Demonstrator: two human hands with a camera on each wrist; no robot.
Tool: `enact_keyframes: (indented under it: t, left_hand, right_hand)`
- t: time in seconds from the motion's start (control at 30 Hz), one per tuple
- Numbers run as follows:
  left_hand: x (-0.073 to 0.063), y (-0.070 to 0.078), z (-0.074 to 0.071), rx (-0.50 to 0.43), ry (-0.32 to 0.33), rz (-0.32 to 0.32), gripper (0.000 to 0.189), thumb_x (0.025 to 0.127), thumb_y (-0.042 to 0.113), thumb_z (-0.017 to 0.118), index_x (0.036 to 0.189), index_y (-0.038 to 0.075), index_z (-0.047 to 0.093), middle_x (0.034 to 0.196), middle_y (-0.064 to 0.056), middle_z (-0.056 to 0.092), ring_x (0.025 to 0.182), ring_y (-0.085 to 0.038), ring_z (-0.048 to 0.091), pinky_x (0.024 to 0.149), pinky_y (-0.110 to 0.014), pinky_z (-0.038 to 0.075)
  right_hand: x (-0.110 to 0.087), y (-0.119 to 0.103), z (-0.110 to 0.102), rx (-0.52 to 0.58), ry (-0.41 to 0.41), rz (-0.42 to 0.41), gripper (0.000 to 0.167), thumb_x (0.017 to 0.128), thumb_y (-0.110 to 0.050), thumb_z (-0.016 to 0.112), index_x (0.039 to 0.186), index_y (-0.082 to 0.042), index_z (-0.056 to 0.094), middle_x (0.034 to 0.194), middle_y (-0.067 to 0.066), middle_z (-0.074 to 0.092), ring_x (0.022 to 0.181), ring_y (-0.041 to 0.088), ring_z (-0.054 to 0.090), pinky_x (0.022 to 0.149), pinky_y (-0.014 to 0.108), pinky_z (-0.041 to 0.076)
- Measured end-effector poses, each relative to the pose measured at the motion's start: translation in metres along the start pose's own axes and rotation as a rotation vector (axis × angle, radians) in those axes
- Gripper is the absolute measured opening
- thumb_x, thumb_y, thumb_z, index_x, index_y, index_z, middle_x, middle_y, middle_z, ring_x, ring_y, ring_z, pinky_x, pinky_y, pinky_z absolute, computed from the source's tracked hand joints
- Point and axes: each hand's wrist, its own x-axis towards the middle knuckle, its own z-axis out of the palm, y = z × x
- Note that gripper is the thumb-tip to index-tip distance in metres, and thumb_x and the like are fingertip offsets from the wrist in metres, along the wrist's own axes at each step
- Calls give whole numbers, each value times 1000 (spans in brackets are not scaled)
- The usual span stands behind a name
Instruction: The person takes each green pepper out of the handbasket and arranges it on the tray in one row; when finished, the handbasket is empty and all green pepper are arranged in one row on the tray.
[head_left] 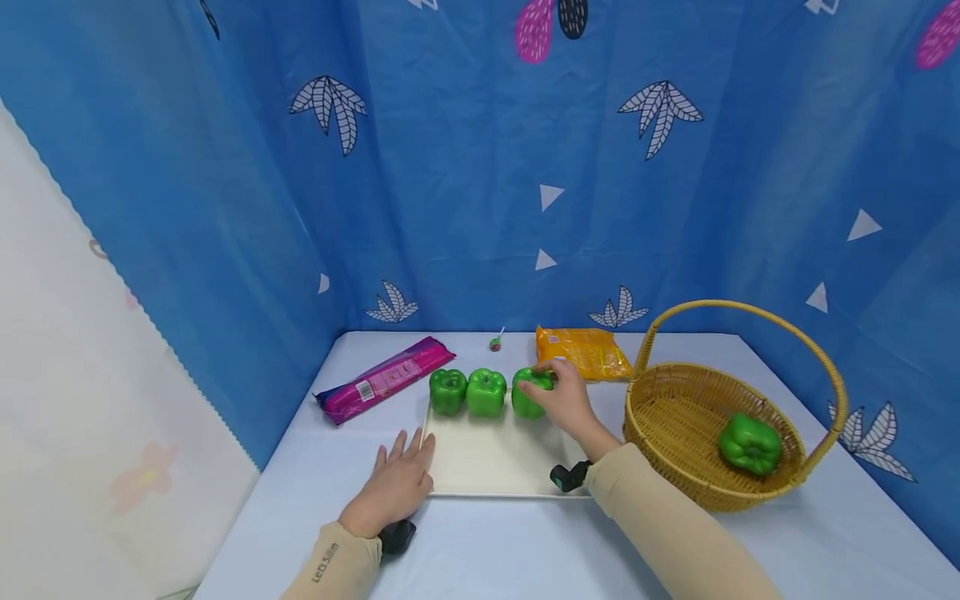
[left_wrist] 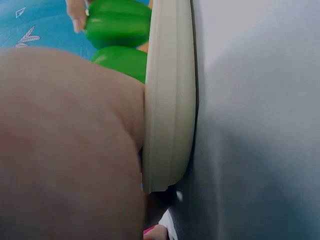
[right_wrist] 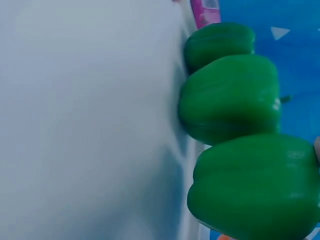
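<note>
My right hand [head_left: 567, 400] grips a green bell pepper [head_left: 523, 407] at the back right of a cream tray [head_left: 495, 467]. In the right wrist view this bell pepper [right_wrist: 255, 190] is the nearest, with a fingertip at its right side. Two more green peppers stand in a row to its left at the tray's back edge: a middle pepper [head_left: 486, 394] and a darker left pepper [head_left: 447, 393]. At the tray's left edge lies my left hand [head_left: 397, 483], its fingers extended. In the left wrist view that hand covers part of the tray's rim [left_wrist: 172, 100].
A wicker basket [head_left: 675, 375] with a tall handle stands on the right, with a green pepper [head_left: 750, 444] inside. Behind the tray lie a pink-purple packet [head_left: 386, 381], a small lollipop [head_left: 496, 342] and an orange packet [head_left: 592, 350]. A blue curtain [head_left: 480, 167] hangs behind the table.
</note>
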Motion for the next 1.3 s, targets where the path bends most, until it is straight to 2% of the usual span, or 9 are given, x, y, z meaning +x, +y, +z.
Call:
enact_keyframes:
  t: [0.17,0.37,0.6,0.93,1.17,1.3]
  left_hand:
    - [1,3,-1,16,-4,0,62,102,22,47,160,4,35,168,-20,25,157,-47,14,119,-74,9]
    - [1,4,-3,30,-7,-6,63,102,23,48,160,5,35,169,-20,24,157,-47,14,119,-74,9]
    - [0,4,-4,25,-10,-9,62,102,22,50,160,4,36,168,-21,25,156,-48,15,119,-75,9]
    - [0,2,-1,11,-9,-1,62,102,23,49,160,5,36,169,-20,25,156,-47,14,119,-75,9]
    - [1,0,0,19,-14,-8,62,103,24,49,160,6,35,169,-19,24,157,-47,14,119,-74,9]
    - [2,-1,0,25,-7,3,62,103,23,49,160,5,35,168,-21,25,156,-48,15,119,-74,10]
  right_hand:
    - [4,5,7,-12,-25,-3,41,86,-28,84,118,-7,69,126,15,62,119,36,59,101,52,52]
    - [3,6,10,-12,-10,-2,44,86,-29,84,120,-6,67,127,17,60,116,36,58,100,52,52]
    - [1,9,12,4,-24,-2,62,87,-30,84,138,-7,58,134,16,59,120,35,58,104,51,50]
    - [-3,9,13,3,-31,2,69,87,-30,83,144,-5,53,143,16,57,126,35,56,108,52,47]
    - [-6,5,11,-38,-80,16,83,87,-42,82,154,-12,43,157,16,45,142,40,46,114,62,39]
    - [-11,-3,-1,-47,-114,22,90,88,-47,79,160,-15,34,164,16,36,148,43,36,115,67,34]
